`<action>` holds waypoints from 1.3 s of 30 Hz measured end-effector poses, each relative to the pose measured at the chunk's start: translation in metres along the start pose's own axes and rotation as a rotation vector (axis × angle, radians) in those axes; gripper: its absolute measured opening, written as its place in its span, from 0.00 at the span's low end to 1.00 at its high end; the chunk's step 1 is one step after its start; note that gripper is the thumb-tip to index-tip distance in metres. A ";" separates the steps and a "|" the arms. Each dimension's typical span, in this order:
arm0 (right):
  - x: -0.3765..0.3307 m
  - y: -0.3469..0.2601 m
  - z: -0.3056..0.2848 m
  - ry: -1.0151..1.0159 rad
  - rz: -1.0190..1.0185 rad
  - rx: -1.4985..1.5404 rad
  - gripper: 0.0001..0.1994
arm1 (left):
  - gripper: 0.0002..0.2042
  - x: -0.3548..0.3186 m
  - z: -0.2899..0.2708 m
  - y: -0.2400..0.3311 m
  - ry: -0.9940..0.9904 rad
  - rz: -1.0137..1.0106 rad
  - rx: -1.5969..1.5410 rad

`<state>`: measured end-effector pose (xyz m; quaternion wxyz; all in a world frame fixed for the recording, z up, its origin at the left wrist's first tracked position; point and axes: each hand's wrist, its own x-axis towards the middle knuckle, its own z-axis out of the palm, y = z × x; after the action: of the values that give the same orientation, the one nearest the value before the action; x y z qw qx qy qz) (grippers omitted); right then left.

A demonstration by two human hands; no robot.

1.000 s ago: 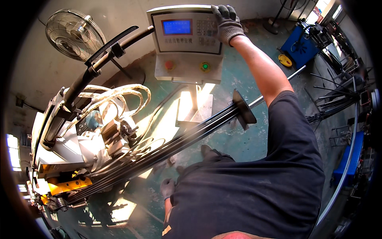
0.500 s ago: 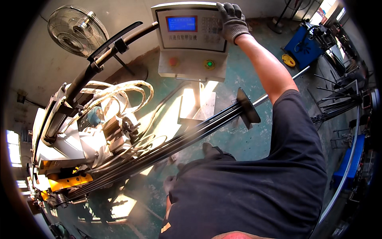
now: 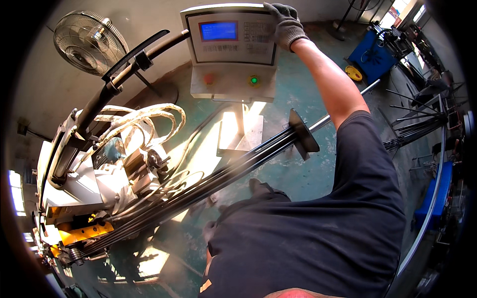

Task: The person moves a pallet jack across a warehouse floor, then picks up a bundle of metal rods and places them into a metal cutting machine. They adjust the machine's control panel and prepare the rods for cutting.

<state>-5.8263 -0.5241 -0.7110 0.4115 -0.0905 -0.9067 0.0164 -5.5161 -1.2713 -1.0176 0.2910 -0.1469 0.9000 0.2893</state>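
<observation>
My right hand (image 3: 287,26), in a grey knit glove, grips the upper right corner of a control panel (image 3: 266,62). Its fingers bend over the top edge, beside the keypad (image 3: 256,32). The panel is pale, with a lit blue screen (image 3: 219,31). On the box below sit a red button (image 3: 208,79) and a green-lit button (image 3: 254,80). My left hand (image 3: 209,231), also gloved, hangs low beside my dark shirt, which covers part of it; its fingers cannot be made out.
A long machine bed of dark rods (image 3: 208,191) runs diagonally in front of me, ending in a dark plate (image 3: 303,134). Wrapped hoses (image 3: 149,113) loop over the machine at left. A standing fan (image 3: 91,42) is behind it. Blue equipment (image 3: 372,57) stands at far right.
The whole scene has shifted slightly left in the picture as my view turned. My right hand stays at the panel's corner, and my left hand remains low at my side.
</observation>
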 end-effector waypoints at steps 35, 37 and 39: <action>0.000 0.002 0.006 -0.044 0.065 -0.035 0.48 | 0.17 0.015 0.014 -0.017 -0.011 0.053 -0.099; -0.001 -0.020 0.008 0.035 0.117 -0.026 0.41 | 0.17 0.026 0.019 -0.032 -0.027 0.064 -0.115; 0.000 -0.028 0.016 0.006 0.103 -0.169 0.41 | 0.17 0.038 0.025 -0.052 -0.046 0.075 -0.150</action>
<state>-5.8423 -0.5509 -0.7181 0.4037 -0.1715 -0.8978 -0.0391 -5.5126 -1.3005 -1.0798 0.2886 -0.1278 0.8738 0.3700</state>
